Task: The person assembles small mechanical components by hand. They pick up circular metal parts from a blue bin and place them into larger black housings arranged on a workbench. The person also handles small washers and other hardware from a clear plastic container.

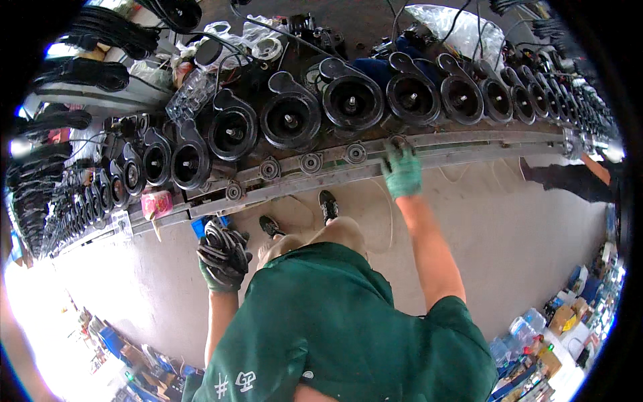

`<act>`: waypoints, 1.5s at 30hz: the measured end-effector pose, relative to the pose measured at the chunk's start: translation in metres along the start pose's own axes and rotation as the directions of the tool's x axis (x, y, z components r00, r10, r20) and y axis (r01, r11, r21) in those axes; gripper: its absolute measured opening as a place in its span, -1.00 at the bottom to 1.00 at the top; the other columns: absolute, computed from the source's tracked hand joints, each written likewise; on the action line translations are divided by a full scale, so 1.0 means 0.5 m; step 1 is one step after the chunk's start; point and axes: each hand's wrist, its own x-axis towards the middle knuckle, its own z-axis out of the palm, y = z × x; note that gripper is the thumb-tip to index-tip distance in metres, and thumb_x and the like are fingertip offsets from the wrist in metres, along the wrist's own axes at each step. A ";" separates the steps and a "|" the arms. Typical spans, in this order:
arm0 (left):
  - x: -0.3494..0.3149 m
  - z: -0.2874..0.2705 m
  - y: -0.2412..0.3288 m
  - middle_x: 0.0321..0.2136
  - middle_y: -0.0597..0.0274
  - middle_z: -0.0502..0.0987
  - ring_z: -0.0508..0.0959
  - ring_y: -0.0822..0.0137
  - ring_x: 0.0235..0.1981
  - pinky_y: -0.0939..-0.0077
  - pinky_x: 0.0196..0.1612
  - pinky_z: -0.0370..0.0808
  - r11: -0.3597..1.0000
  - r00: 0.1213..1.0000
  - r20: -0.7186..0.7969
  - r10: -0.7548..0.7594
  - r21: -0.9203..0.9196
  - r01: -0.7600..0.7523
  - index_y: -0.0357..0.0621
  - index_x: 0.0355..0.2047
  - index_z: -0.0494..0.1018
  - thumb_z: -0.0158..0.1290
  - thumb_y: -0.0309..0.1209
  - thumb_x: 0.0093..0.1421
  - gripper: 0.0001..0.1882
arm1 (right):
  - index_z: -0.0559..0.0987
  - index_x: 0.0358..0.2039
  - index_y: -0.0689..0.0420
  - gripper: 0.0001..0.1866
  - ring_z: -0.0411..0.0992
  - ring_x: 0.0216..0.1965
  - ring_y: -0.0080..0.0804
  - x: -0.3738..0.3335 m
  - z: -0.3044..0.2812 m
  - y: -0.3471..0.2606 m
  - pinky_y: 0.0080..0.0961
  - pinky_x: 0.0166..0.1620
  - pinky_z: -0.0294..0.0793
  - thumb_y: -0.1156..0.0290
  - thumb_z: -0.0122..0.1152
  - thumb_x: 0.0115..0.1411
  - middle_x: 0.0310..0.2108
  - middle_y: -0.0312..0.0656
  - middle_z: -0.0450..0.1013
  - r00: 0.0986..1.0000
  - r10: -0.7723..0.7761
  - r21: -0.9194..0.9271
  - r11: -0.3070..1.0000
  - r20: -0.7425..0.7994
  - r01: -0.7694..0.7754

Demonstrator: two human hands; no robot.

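Observation:
My left hand (226,276), in a dark green glove, is closed around a bunch of black round flanges (222,246) above the floor, left of my legs. My right hand (402,173), in a lighter green glove, reaches to the metal rail (462,153). Its fingertips are on a round black flange (398,141), partly covered by the fingers. Left of that hand, similar flanges (355,153) lie spaced along the rail, one of them (234,191) farthest left. Behind the rail stands a long row of black snail-shaped blower housings (353,102), their round openings toward me, a metal shaft in each middle.
Bundled black cables (107,30) hang at the upper left. Clear plastic bags (462,30) and loose parts lie behind the housings. A pink container (157,204) sits by the rail at left. Another person's arm (595,167) reaches the rail at far right. Boxes (561,319) stand lower right.

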 end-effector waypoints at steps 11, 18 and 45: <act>0.013 -0.026 0.098 -0.01 0.04 0.51 0.45 -0.02 0.07 0.08 0.08 0.45 0.757 0.957 0.284 -0.052 -0.615 0.223 -0.16 -0.01 0.45 0.04 -0.05 0.25 -0.52 | 0.45 0.15 0.16 -0.32 0.35 0.15 0.13 0.064 0.036 -0.139 -0.15 0.22 0.41 0.14 0.45 0.06 0.19 0.13 0.31 0.899 0.215 0.146 0.947 0.381 -0.288; -0.032 0.038 0.214 0.03 0.19 0.51 0.50 0.15 0.05 0.22 0.09 0.52 -0.989 0.807 0.582 -0.099 -0.148 -0.014 -0.06 0.21 0.35 -0.09 -0.11 0.40 -0.53 | 0.52 0.09 0.10 -0.40 0.46 0.01 -0.04 0.002 -0.224 -0.282 -0.27 0.10 0.50 0.38 0.49 0.00 -0.01 0.00 0.46 0.867 -0.134 0.745 0.583 0.481 -0.323; 0.129 -0.115 0.530 -0.02 0.11 0.61 0.59 0.14 -0.01 0.24 0.18 0.49 -0.935 0.748 0.653 -0.117 0.182 -0.304 -0.11 0.05 0.50 -0.12 -0.07 0.37 -0.54 | 0.51 0.06 0.27 -0.60 0.49 -0.05 -0.49 -0.092 -0.400 -0.137 -0.52 0.02 0.49 0.31 0.21 0.30 -0.07 -0.22 0.54 0.729 -0.383 0.622 -0.382 0.567 -0.684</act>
